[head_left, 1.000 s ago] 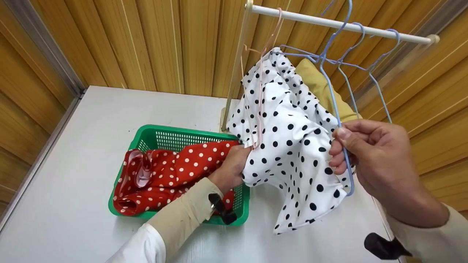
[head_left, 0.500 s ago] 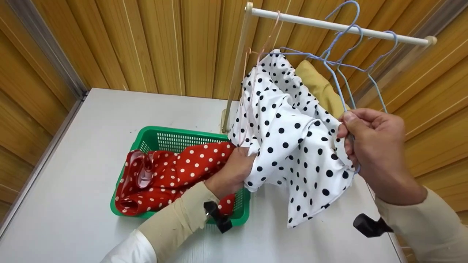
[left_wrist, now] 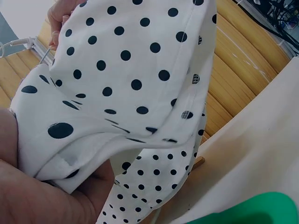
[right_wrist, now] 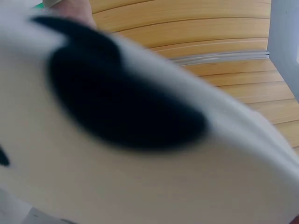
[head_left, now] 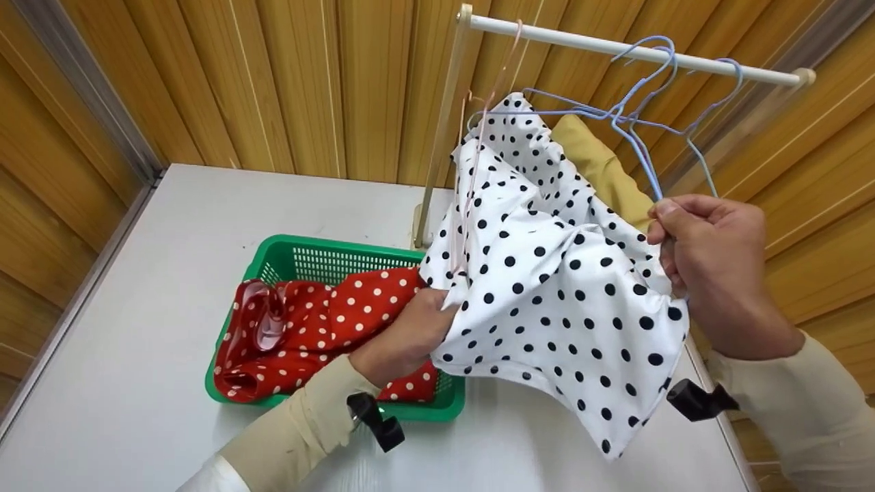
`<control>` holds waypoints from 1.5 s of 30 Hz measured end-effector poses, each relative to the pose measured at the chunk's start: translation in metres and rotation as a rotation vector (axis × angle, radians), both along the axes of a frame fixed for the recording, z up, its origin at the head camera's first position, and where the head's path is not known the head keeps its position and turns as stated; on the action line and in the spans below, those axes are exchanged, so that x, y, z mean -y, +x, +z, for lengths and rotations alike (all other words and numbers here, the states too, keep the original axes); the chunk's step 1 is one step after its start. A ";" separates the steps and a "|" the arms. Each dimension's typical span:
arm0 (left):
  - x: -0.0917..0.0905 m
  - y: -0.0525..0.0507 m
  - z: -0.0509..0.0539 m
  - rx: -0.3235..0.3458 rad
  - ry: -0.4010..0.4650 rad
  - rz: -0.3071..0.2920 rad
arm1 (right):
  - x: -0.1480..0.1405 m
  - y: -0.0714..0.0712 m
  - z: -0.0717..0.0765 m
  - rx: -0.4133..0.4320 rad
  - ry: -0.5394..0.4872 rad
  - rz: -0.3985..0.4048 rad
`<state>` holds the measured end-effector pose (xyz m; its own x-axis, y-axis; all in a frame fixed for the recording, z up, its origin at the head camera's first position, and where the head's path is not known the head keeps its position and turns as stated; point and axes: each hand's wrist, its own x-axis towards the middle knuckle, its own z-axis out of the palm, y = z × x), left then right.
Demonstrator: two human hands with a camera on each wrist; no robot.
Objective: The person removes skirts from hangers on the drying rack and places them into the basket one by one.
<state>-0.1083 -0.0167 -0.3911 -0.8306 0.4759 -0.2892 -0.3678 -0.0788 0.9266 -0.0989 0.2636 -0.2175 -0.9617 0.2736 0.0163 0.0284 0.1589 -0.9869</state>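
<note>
A white garment with black dots (head_left: pixel 547 321) is spread over a blue wire hanger (head_left: pixel 636 140) below the rack's rail. My right hand (head_left: pixel 721 263) grips the hanger's right side between thumb and fingers. The hook is level with the rail; whether it sits over it I cannot tell. My left hand (head_left: pixel 410 335) pinches the garment's left part above the basket, thumb on top. The left wrist view shows a fold of dotted cloth (left_wrist: pixel 121 70) in the left hand (left_wrist: pixel 37 200). Blurred cloth (right_wrist: pixel 121 186) fills most of the right wrist view and hides the right hand.
A green basket (head_left: pixel 342 244) on the white tabletop (head_left: pixel 137 328) holds a red garment with white dots (head_left: pixel 369 301). From the white rail (head_left: pixel 581 39) hang a pink hanger (head_left: pixel 509 65), more blue hangers (head_left: pixel 718 102) and a mustard-yellow garment (head_left: pixel 605 167). Wood-panelled walls stand behind.
The hanger's hook has come down to rail height. My right hand has risen and shifted slightly right, the left slightly left and down; the dotted cloth is spread wider.
</note>
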 end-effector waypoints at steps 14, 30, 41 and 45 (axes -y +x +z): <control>0.071 0.012 -0.010 0.037 -0.053 0.088 | -0.014 0.000 0.005 0.061 -0.019 -0.047; 0.140 0.005 0.026 0.064 -0.222 0.172 | -0.007 0.010 0.004 0.008 0.124 0.060; 0.198 -0.019 0.072 -0.045 -0.467 -0.105 | -0.001 0.018 -0.006 -0.003 0.090 0.053; 0.222 -0.026 0.069 -0.088 -0.689 -0.048 | 0.002 0.019 -0.006 -0.003 0.084 0.044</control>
